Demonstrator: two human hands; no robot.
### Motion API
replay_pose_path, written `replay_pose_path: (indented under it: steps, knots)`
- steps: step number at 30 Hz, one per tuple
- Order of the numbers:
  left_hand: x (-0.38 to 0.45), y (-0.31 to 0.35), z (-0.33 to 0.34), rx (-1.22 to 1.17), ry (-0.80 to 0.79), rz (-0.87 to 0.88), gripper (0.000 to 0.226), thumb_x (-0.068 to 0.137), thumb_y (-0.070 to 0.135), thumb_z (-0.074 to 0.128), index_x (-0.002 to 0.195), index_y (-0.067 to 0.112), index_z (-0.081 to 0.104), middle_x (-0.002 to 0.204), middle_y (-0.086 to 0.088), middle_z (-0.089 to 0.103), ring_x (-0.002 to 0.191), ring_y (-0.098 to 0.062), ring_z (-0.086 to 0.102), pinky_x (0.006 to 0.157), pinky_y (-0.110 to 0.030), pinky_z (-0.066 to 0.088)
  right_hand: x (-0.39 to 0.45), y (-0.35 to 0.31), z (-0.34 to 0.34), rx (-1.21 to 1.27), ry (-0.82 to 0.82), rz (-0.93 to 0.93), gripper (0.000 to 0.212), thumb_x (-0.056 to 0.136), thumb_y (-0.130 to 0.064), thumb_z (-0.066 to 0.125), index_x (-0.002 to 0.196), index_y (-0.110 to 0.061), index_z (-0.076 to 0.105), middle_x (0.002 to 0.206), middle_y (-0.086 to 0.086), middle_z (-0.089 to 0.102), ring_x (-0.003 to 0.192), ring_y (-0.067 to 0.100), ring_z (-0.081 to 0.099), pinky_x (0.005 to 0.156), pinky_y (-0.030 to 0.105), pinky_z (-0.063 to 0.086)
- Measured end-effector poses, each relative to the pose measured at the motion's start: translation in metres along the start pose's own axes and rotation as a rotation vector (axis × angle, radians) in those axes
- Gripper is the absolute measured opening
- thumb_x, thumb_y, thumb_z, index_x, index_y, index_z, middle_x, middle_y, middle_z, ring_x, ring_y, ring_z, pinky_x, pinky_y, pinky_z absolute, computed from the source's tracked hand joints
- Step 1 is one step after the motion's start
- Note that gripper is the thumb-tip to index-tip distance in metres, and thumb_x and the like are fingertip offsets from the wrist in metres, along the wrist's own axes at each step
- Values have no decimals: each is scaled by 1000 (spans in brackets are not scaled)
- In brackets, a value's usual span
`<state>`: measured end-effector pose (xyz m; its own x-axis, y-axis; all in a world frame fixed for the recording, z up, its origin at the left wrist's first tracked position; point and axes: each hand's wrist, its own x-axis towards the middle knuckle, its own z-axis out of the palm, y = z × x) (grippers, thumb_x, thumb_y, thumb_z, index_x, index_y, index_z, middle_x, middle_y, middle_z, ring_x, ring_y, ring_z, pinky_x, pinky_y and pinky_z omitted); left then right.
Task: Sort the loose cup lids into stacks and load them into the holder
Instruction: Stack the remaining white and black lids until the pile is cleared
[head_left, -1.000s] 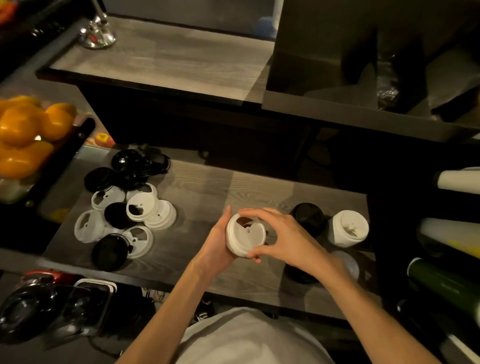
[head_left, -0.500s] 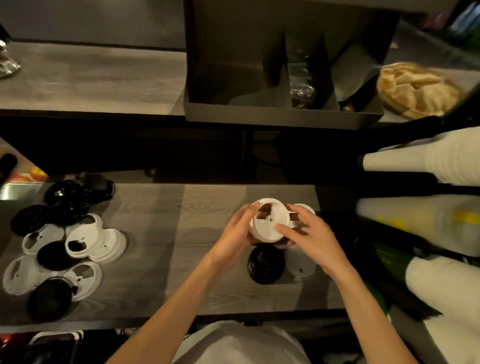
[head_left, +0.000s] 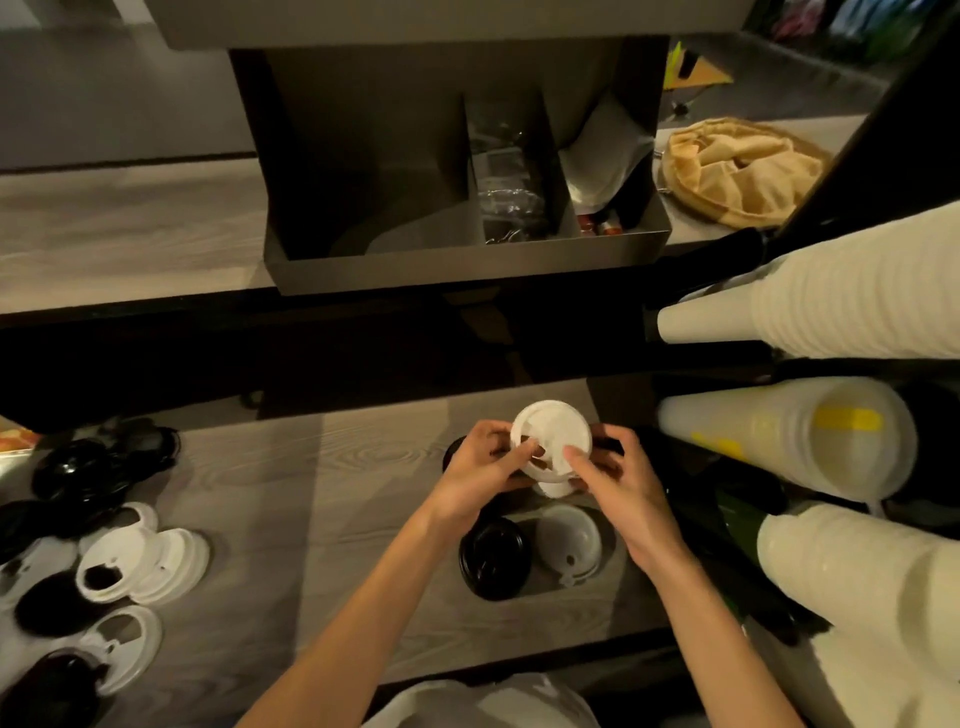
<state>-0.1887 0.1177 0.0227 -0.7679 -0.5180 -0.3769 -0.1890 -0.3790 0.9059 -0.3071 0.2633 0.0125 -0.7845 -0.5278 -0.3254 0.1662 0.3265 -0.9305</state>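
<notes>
Both my hands hold a stack of white lids (head_left: 551, 431) above the lower wooden shelf (head_left: 332, 499). My left hand (head_left: 480, 470) grips its left side and my right hand (head_left: 621, 486) grips its right side, thumbs on the top lid. Just below the hands a stack of black lids (head_left: 494, 558) and a single white lid (head_left: 569, 543) rest on the shelf. A loose pile of black and white lids (head_left: 104, 551) lies at the left. The dark holder (head_left: 462, 260) with compartments stands on the upper counter.
Horizontal sleeves of white cups (head_left: 831, 306) and clear cups (head_left: 810, 431) stick out from the right, close to my right arm. A tan cloth bundle (head_left: 743, 171) lies on the upper counter right of the holder. Packets fill the holder's right compartments.
The view has swung right and up toward the holder. My hands have carried the white lid stack away from me, and it now faces up with both thumbs on top.
</notes>
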Motion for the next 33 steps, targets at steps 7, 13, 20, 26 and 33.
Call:
replay_pose_path:
  steps: [7, 13, 20, 26, 33]
  knots:
    - [40, 1, 9, 323, 88, -19, 28, 98, 19, 67, 121, 5, 65, 110, -14, 69, 105, -27, 70, 88, -42, 61, 35, 5, -12, -187, 13, -116, 31, 97, -34, 70, 128, -32, 70, 121, -10, 68, 112, 7, 63, 88, 22, 54]
    - [68, -10, 12, 502, 147, -63, 20, 88, 32, 75, 100, 18, 67, 100, -11, 76, 94, -26, 74, 88, -47, 61, 52, 13, -6, -262, 138, -133, 32, 96, -29, 72, 124, -14, 70, 113, -1, 71, 100, 9, 65, 67, 5, 43]
    - [74, -13, 25, 814, 215, -13, 30, 100, 27, 62, 117, 5, 72, 111, -15, 74, 104, -29, 69, 88, -34, 54, 68, 24, 7, -342, 202, -128, 30, 98, -31, 69, 119, -10, 71, 111, 8, 74, 101, 21, 69, 80, 25, 51]
    - [83, -24, 29, 871, 219, -68, 29, 99, 24, 63, 119, 4, 70, 115, -15, 72, 108, -31, 68, 90, -33, 53, 76, 40, 10, -436, 203, -131, 25, 101, -30, 64, 120, -14, 70, 113, 10, 72, 108, 26, 67, 83, 34, 55]
    - [90, -30, 26, 875, 223, -66, 25, 99, 14, 63, 121, 4, 69, 118, -16, 71, 110, -30, 67, 90, -31, 52, 74, 67, 15, -421, 183, -88, 29, 106, -34, 50, 132, -32, 62, 127, 9, 62, 118, 31, 60, 91, 40, 55]
